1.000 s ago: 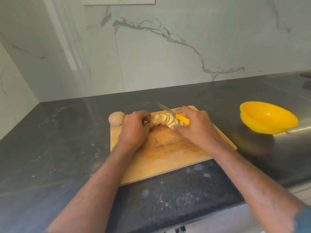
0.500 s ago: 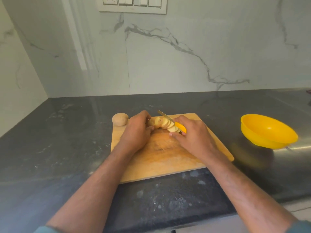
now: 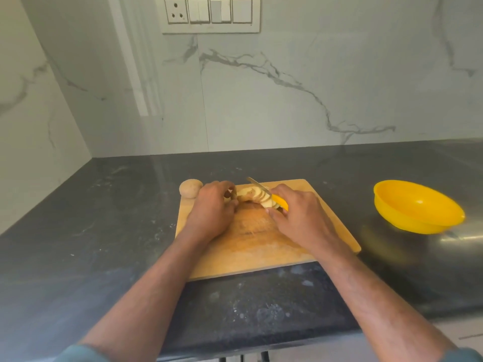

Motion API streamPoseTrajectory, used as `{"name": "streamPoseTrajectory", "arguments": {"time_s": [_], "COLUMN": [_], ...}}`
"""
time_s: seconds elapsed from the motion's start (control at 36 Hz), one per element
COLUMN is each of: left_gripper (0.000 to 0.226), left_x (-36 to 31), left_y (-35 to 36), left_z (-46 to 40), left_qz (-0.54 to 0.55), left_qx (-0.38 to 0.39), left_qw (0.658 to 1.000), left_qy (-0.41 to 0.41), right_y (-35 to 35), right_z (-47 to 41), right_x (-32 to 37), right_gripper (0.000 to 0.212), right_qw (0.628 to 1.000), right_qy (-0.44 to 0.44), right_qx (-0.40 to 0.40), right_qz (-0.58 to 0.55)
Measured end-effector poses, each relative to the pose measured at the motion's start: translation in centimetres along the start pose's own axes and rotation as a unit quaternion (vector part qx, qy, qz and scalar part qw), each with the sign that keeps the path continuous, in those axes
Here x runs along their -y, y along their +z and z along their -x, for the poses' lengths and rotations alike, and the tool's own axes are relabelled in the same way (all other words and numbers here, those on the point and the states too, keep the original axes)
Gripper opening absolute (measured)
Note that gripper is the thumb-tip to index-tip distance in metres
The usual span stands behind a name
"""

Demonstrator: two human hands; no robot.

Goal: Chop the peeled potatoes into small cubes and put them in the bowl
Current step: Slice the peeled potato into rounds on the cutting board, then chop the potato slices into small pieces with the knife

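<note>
A wooden cutting board (image 3: pixel 261 254) lies on the dark counter. Near its far edge sits a row of pale potato slices (image 3: pixel 257 197). My left hand (image 3: pixel 213 210) grips the uncut end of that potato on the left. My right hand (image 3: pixel 300 218) grips a knife (image 3: pixel 261 188) by its yellow handle, with the blade slanting over the slices. A whole potato (image 3: pixel 190 188) rests at the board's far left corner. The yellow bowl (image 3: pixel 418 207) stands to the right of the board; I see nothing in it.
The dark stone counter (image 3: pixel 104 231) runs into a corner on the left, where marble walls meet. A switch and socket panel (image 3: pixel 211 14) is on the back wall. The counter's front edge runs just below my forearms.
The camera has tilted up, so the board and bowl sit lower in view and the switch panel shows. Both hands keep their hold on potato and knife.
</note>
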State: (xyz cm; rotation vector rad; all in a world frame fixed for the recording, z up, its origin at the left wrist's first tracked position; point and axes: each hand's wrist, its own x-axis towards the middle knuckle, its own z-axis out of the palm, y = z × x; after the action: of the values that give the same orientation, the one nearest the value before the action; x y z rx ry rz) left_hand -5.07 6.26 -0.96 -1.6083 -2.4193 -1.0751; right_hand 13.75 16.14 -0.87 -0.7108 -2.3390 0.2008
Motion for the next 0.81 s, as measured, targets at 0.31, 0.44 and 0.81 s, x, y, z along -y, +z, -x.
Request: {"name": "streamPoseTrajectory", "arguments": {"time_s": [0.31,0.44,0.81], "left_gripper": [0.023,0.035,0.044], "left_x": [-2.0,-1.9,-1.4], "left_y": [-2.3,-1.3,-0.6], "left_z": [2.7,4.7,4.1], "left_qz": [0.103,0.060,0.025], "left_qx": [-0.019,0.072,0.082], "left_qw": [0.991,0.988,0.988], "left_qy": [0.087,0.119,0.129], "right_y": [-0.2,-0.4,-0.6], "right_z": [0.2,0.7,2.5], "right_x": [0.1,0.5,1.9], "right_gripper": [0.025,0.025,0.019], "right_qw": [1.000,0.999,0.989], "right_qy": [-0.018,-0.016,0.067], "right_qx": [-0.011,-0.018,-0.056], "right_qz": [-0.011,-0.038,-0.123]}}
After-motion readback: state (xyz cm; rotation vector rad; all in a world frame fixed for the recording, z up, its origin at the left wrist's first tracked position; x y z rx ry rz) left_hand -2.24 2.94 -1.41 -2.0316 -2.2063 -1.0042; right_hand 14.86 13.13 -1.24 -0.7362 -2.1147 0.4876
